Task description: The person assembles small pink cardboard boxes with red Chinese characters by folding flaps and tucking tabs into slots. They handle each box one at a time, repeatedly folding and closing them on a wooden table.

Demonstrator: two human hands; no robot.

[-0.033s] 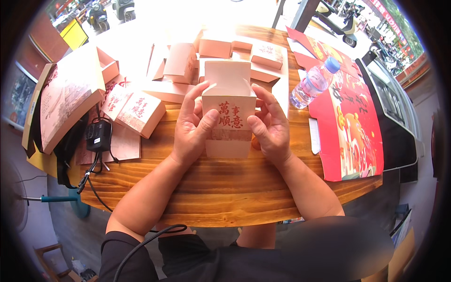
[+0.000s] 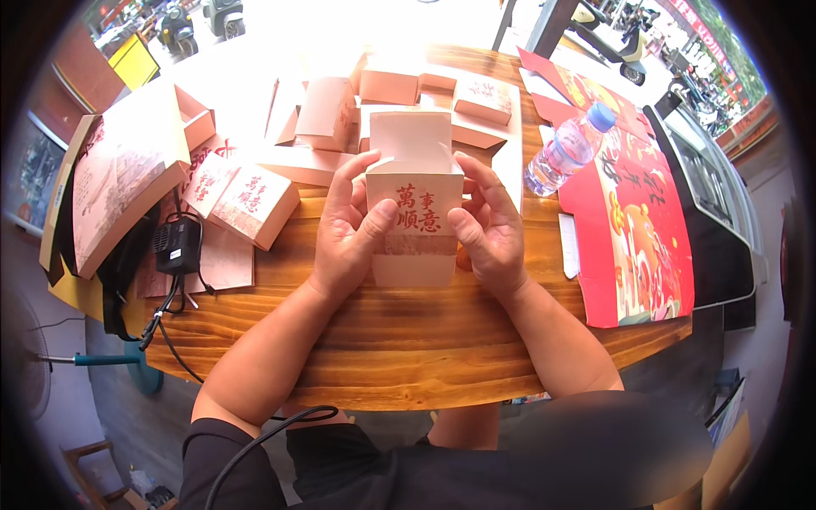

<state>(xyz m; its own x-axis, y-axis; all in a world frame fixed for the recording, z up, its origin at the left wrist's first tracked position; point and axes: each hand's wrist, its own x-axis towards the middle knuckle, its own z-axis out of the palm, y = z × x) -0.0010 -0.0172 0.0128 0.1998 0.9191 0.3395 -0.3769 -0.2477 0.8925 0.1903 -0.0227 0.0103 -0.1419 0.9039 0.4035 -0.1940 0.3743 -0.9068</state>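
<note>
Over the remote feed I am seeing bold red characters on the front of a pale pink, open-topped cardboard box (image 2: 415, 204) between the left hand (image 2: 347, 225) and the right hand (image 2: 489, 229). Left of the left hand, similar red characters are showing on a pale pink, block-shaped cardboard box (image 2: 255, 204); farther left, a white label on a black plastic adapter (image 2: 177, 242) is staying too small to read. Right of the right hand, black brush-style characters are running across a red, flat, printed cardboard sheet (image 2: 650, 238). Beyond it, pale lettering is lining a red banner (image 2: 705, 38).
</note>
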